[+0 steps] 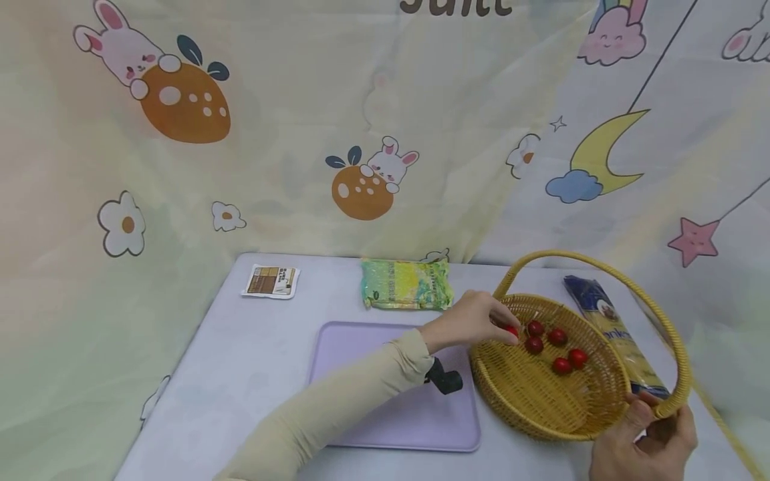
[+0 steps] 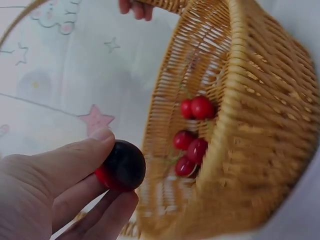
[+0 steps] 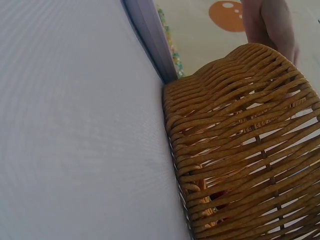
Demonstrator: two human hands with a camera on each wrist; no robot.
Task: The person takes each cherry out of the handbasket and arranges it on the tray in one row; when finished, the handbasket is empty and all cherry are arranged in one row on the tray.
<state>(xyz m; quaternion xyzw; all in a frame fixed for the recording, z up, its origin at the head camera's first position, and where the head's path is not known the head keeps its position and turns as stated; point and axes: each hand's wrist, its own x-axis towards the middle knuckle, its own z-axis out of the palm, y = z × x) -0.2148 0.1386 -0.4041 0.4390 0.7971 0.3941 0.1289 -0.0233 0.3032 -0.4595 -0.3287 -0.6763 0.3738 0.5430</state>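
Note:
A round wicker basket (image 1: pixel 490 381) with a tall arched handle (image 1: pixel 670 327) stands at the right of the table. Inside it lie several red cherries (image 1: pixel 534 345), some with thin stems in the left wrist view. Over the basket's left rim, my left hand (image 1: pixel 472 321) pinches a dark red cherry (image 2: pixel 124 165) between thumb and fingertips. My right hand (image 1: pixel 644 441) grips the basket at its near right, where the handle meets the rim. In the right wrist view the woven wall (image 3: pixel 240 130) fills the right side, and the right hand is out of sight there.
A lilac tray (image 1: pixel 415 434) lies left of the basket, partly under the left forearm. Behind it is a green-yellow packet (image 1: pixel 406 284), with a small white-and-brown packet (image 1: pixel 272 282) at the far left. A blue-and-yellow bag (image 1: pixel 619 334) lies right of the basket. A printed cloth hangs behind.

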